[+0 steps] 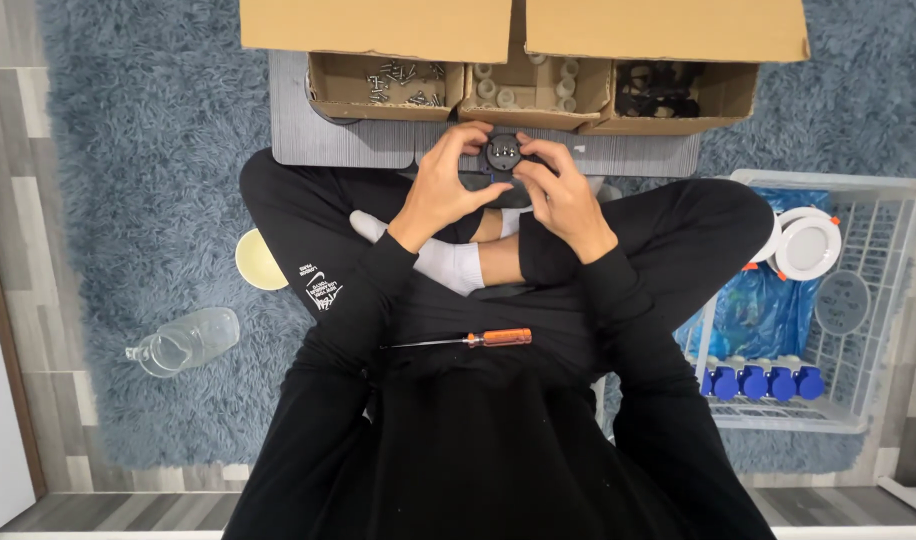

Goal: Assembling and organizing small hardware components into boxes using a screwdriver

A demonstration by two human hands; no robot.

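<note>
**Both hands gripping a small round black part, seen from above**

Left hand (440,185) and right hand (558,190) meet over a small round black part (502,152), fingers of both curled shut round its rim; thumbs press in from the near side. Part sits between the two sets of fingertips, face up, w/ small metal contacts showing in its centre. It is held just above the near edge of a low grey board (328,140), which lies directly beyond the hands.

Beyond the hands, on the board: open cardboard box (668,30) w/ three compartments. Compartment beyond-left of the hands holds loose screws (403,82); middle one, straight beyond the fingertips, holds white cylindrical pieces (523,85); one beyond-right holds black parts (658,88).

Near side of the hands: person's crossed legs in black trousers, white sock (448,262) just below the left wrist. Orange-handled screwdriver (468,340) lies across the lap, well nearer the body than both hands.

Right of the right hand: white wire basket (878,300) w/ blue round-capped items (763,382), a white round fitting (808,245) and blue plastic bag. Left of the left hand: pale yellow round dish (258,260) beside the knee; further out, clear plastic bottle (183,342) lying on its side on the grey-blue shag rug (148,150).
</note>
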